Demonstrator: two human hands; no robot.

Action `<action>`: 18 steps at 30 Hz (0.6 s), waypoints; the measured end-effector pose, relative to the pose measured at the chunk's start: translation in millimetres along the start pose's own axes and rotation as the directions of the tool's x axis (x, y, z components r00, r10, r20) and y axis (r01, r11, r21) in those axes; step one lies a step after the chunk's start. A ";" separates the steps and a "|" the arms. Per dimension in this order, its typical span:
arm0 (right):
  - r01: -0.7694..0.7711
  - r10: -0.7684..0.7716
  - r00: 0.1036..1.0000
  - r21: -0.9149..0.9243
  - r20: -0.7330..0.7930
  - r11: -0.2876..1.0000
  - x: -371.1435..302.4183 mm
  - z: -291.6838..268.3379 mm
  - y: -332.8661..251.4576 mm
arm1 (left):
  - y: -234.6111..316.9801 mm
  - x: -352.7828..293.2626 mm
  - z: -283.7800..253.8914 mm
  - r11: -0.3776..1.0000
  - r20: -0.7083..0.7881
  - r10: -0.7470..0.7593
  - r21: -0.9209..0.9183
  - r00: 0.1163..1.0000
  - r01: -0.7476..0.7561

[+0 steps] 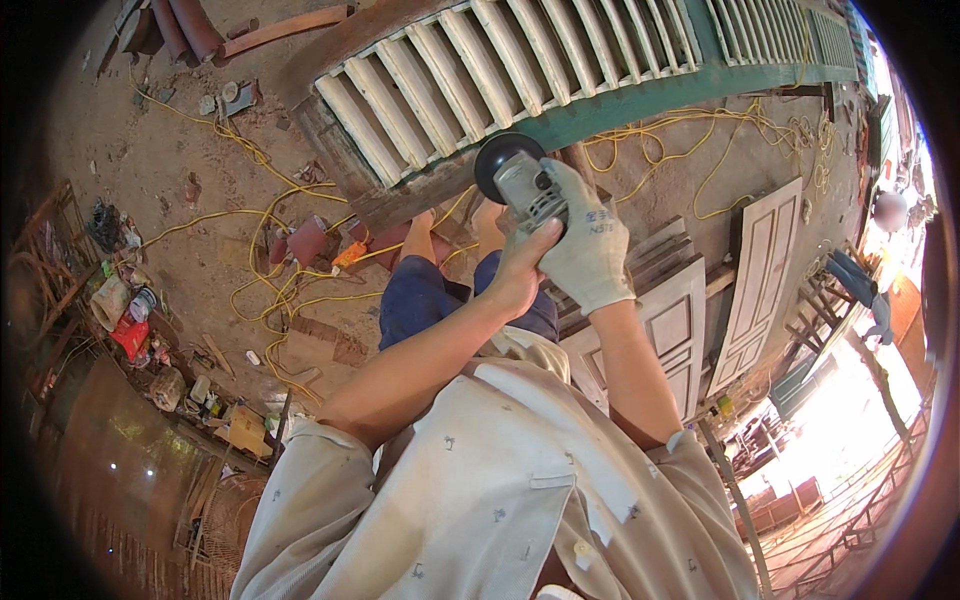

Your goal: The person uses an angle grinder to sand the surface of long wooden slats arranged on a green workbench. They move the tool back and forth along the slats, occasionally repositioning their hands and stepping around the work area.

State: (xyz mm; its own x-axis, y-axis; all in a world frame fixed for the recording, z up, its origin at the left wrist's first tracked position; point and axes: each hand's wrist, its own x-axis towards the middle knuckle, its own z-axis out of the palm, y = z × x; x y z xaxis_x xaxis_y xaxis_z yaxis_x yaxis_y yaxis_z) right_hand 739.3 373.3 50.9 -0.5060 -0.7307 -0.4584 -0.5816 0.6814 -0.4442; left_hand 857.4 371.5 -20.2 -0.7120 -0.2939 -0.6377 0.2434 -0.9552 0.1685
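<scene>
A grey angle grinder (525,188) with a dark round disc (497,160) is held in front of me in both hands. My right hand (592,245), in a pale work glove, wraps round its body from the right. My bare left hand (522,268) grips the lower end of the body, its thumb up against the glove. The disc overlaps the lower rail of a louvered wooden shutter (610,118); whether it touches cannot be made out. White paint covers the slats, while the frame is green on the right and bare brown wood toward the left.
Yellow cord (262,215) loops across the dirt floor around my feet, near an orange object (349,255). Panelled doors (757,270) lie at the right. Clutter with a red bag (130,335) lines the left. Another person (889,212) is at the far right.
</scene>
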 end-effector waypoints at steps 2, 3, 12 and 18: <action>-0.014 0.014 1.000 0.001 -0.011 1.000 5.8 -9.0 8.6 | 4.1 8.6 13.4 0.998 0.004 -0.031 0.059 1.000 0.031; -0.049 0.049 0.999 -0.011 0.000 0.999 7.3 -15.8 11.2 | 5.4 11.7 25.3 0.997 -0.011 -0.050 0.054 0.999 0.050; -0.120 0.119 0.978 0.003 -0.172 0.993 20.5 -52.9 49.3 | -1.5 56.5 64.0 0.950 0.115 -0.256 0.213 0.960 0.228; 0.152 -0.149 0.984 0.027 -0.095 0.988 -8.4 -2.7 7.3 | 3.0 -15.3 12.1 0.996 -0.020 -0.085 0.036 0.996 0.086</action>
State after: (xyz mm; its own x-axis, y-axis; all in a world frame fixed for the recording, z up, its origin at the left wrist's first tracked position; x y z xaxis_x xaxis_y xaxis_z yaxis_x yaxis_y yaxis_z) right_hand 737.6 384.3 53.6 -0.4715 -0.8248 -0.3120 -0.6346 0.5631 -0.5293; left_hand 861.1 372.7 -0.8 -0.7166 -0.2108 -0.6649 0.1577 -0.9775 0.1399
